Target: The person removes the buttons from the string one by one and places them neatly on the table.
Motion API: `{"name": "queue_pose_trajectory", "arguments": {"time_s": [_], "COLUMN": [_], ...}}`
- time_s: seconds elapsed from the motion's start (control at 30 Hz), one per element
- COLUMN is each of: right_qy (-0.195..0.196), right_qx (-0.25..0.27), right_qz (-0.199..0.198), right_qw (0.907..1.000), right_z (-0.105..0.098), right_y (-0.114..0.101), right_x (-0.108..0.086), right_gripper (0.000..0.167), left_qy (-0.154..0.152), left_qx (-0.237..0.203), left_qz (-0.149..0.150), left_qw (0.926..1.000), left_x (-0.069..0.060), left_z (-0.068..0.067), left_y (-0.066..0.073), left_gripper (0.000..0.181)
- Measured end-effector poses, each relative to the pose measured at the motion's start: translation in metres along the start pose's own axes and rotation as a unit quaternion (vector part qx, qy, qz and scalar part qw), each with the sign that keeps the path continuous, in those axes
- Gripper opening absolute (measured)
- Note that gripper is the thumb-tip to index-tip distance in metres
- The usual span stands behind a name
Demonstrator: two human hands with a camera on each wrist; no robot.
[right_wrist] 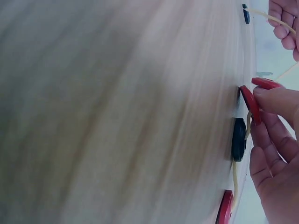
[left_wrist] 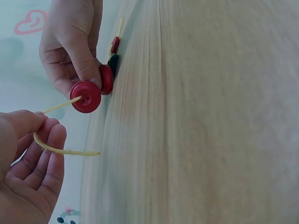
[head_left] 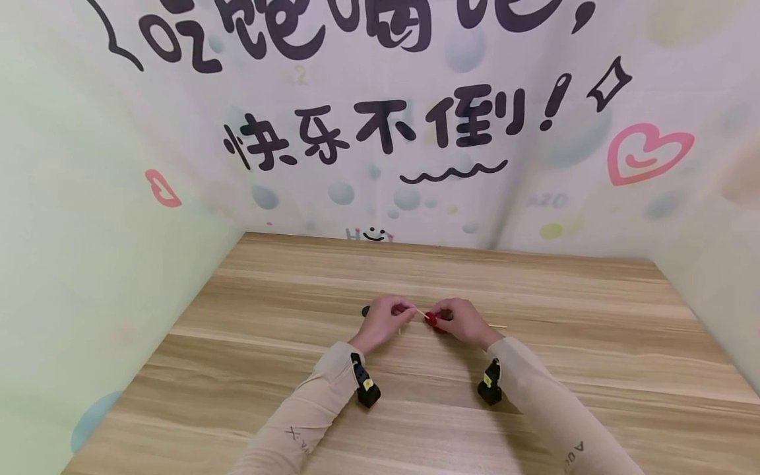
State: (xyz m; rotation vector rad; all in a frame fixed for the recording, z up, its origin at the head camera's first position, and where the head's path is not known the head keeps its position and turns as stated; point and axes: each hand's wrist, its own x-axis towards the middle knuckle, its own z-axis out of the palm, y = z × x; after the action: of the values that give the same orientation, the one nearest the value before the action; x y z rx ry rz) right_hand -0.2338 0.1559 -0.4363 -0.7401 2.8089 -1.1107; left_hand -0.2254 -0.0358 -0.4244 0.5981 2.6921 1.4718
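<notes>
"What do we have, biggest first?"

"The wooden table (head_left: 415, 415); over it the left hand (head_left: 384, 321) and right hand (head_left: 465, 321) work close together, forearms slanting inward. We see the right's thumb and fingers clamped on a red button (left_wrist: 86, 99), the left pinching a yellow cord (left_wrist: 70, 152)."

"Why so?"

"We'd guess the button is raised and faced leftward so its holes are reachable (a dark button (right_wrist: 238, 140) sits further along the cord). The cord leaves one hole, likely drawn taut, its end loose beyond the pinch."
</notes>
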Motion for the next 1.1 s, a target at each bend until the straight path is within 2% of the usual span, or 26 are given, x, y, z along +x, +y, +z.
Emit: {"name": "queue_pose_trajectory", "arguments": {"time_s": [0.43, 0.8, 1.1], "right_qy": [0.047, 0.018, 0.036], "right_qx": [0.018, 0.020, 0.035], "right_qz": [0.003, 0.002, 0.016], "right_qw": [0.9987, 0.9996, 0.9986], "right_z": [0.0007, 0.0013, 0.0027], "right_y": [-0.0039, -0.0046, -0.0019], "right_x": [-0.0010, -0.0031, -0.0031], "right_gripper": [0.004, 0.008, 0.003], "left_qy": [-0.002, 0.003, 0.011], "left_qx": [0.021, 0.004, 0.003], "left_qz": [-0.013, -0.020, -0.017], "left_qw": [0.9997, 0.9998, 0.9998], "left_x": [-0.0027, -0.0014, -0.0036], "left_z": [0.0017, 0.0018, 0.0010], "left_y": [-0.0020, 0.0016, -0.0034], "left_gripper": [0.012, 0.016, 0.014]}}
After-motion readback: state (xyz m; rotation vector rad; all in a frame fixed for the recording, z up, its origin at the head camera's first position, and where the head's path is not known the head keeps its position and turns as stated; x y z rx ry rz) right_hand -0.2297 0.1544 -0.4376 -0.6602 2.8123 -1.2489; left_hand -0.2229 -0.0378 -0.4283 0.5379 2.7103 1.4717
